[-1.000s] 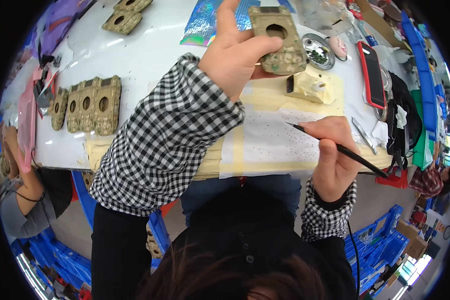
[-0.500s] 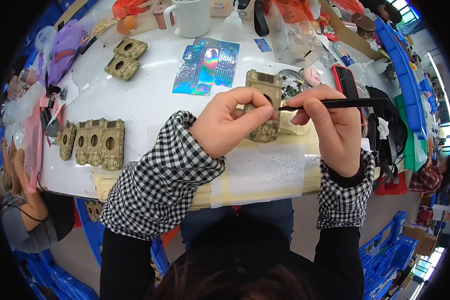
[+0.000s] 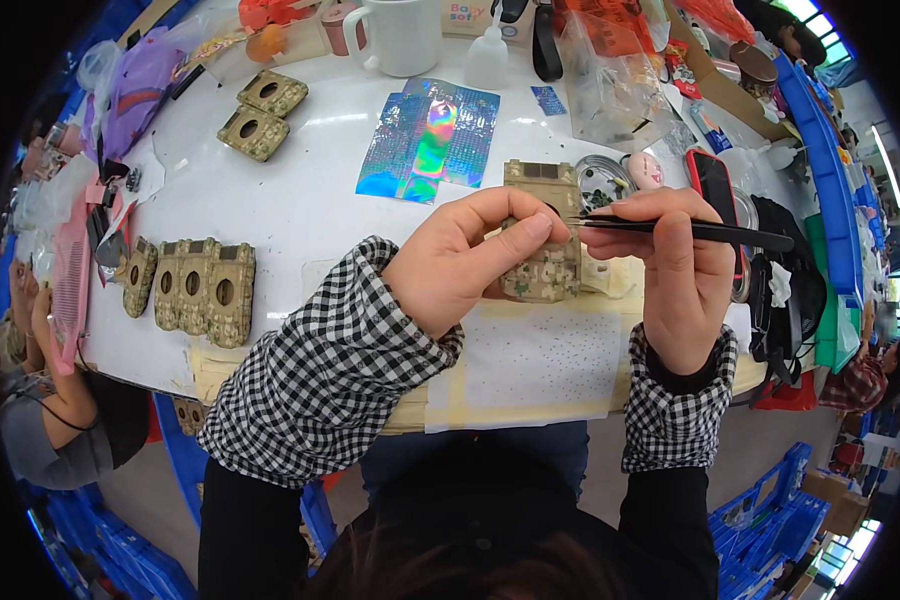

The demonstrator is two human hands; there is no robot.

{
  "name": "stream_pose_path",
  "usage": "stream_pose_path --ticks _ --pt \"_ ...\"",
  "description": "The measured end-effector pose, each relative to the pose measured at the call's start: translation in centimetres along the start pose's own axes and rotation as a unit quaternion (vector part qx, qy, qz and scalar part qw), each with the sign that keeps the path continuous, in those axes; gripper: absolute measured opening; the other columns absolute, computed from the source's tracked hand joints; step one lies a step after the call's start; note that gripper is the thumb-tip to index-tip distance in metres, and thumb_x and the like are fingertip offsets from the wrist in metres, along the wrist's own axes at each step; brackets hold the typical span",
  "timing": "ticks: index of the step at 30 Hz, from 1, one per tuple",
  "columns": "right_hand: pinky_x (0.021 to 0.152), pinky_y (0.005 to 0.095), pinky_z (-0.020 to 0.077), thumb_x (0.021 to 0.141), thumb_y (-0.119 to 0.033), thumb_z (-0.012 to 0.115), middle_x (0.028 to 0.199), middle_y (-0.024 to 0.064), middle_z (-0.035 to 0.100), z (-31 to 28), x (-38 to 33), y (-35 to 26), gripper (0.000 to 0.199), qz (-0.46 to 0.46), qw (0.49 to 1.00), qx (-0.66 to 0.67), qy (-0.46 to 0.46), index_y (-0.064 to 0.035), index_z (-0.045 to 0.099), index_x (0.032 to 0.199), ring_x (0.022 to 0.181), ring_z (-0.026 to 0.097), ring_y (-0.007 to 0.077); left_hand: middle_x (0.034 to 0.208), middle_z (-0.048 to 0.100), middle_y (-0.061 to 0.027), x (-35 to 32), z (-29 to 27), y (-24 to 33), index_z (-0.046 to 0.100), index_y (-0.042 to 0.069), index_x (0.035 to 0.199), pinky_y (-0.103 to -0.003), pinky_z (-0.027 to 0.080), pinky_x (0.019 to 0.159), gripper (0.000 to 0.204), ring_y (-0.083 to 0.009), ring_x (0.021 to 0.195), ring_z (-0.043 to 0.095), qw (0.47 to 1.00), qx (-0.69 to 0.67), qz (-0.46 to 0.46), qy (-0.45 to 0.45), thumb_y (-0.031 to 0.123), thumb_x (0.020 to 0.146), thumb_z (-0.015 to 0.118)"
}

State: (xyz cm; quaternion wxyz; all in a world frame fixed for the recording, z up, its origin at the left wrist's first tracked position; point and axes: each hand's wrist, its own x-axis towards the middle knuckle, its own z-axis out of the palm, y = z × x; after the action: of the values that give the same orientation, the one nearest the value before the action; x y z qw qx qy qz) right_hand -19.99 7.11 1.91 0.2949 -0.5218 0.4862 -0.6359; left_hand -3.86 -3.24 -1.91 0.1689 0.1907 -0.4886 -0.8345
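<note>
My left hand [image 3: 475, 255] is closed in a pinch of thumb and forefinger; whatever lies between the fingertips is too small to make out. In my right hand [image 3: 685, 275] I grip black tweezers [image 3: 755, 238], their tips pointing left, just beside the left fingertips. Under and behind the left fingers lies a camouflage-patterned model tank hull [image 3: 542, 278], partly covered by that hand. A white sheet dotted with tiny specks [image 3: 540, 360] is taped along the table's near edge. Behind the right hand stands a round clear dish [image 3: 602, 180] of small dark parts.
More camouflage hulls [image 3: 207, 290] stand in a row at the left, and two hulls [image 3: 254, 132] lie farther back. Shiny holographic sheets [image 3: 435, 140] lie mid-table. A white mug [image 3: 402, 38] and squeeze bottle [image 3: 486, 60] stand behind. A red-cased phone [image 3: 712, 185] is at right.
The tweezers' tips have drawn a little to the right, off the left fingertips, and the right fingers have shifted along them. The whole view has moved slightly.
</note>
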Motion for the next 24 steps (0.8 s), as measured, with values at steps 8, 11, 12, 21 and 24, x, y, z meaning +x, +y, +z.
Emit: stream_pose_path --ticks 8,11,12,21,24 --pt "0.079 0.0262 0.0522 0.098 -0.018 0.047 0.095 0.0106 0.062 0.3 -0.3 1.3 0.028 -0.015 0.999 -0.021 0.022 0.0062 0.060 0.099 0.086 0.063 0.0156 0.093 0.061 0.0056 0.2 0.5 -0.3 0.060 0.011 0.104 -0.017 0.046 0.059 0.021 -0.0001 0.079 0.054 0.997 -0.065 0.010 0.039 0.028 0.096 0.052" --pt "0.079 0.0257 0.0516 0.098 -0.018 0.048 0.096 0.0103 0.062 0.4 -0.3 1.5 0.027 -0.018 0.999 -0.020 0.024 0.0063 0.061 0.099 0.086 0.063 0.0155 0.093 0.061 0.0057 0.2 0.4 -0.5 0.060 0.011 0.103 -0.017 0.046 0.059 0.020 -0.0002 0.079 0.054 0.996 -0.077 0.009 0.041 0.028 0.096 0.052" --pt "0.079 0.0255 0.0515 0.097 -0.017 0.049 0.096 0.0102 0.062 0.4 -0.3 1.4 0.027 -0.022 0.999 -0.026 0.022 0.0063 0.061 0.099 0.086 0.063 0.0155 0.093 0.061 0.0057 0.3 0.3 -0.5 0.059 0.011 0.103 -0.017 0.046 0.059 0.020 -0.0002 0.079 0.055 0.996 -0.080 0.007 0.037 0.028 0.096 0.052" --pt "0.078 0.0241 0.0503 0.097 -0.016 0.049 0.095 0.0099 0.063 0.6 -0.3 1.4 0.026 -0.030 0.999 -0.044 0.014 0.0064 0.061 0.099 0.085 0.063 0.0142 0.108 0.061 -0.0086 0.1 0.4 -0.2 0.050 0.005 0.112 -0.033 0.052 0.085 0.023 -0.0179 0.102 0.062 0.998 -0.053 0.011 0.025 0.022 0.100 0.042" --pt "0.078 0.0241 0.0503 0.097 -0.017 0.049 0.095 0.0099 0.063 0.6 -0.3 1.5 0.026 -0.029 0.998 -0.048 0.015 0.0063 0.061 0.099 0.085 0.063 0.0142 0.108 0.061 -0.0083 0.2 0.2 -0.3 0.050 0.005 0.112 -0.033 0.053 0.085 0.023 -0.0175 0.102 0.062 0.999 -0.040 0.009 0.027 0.023 0.100 0.042"
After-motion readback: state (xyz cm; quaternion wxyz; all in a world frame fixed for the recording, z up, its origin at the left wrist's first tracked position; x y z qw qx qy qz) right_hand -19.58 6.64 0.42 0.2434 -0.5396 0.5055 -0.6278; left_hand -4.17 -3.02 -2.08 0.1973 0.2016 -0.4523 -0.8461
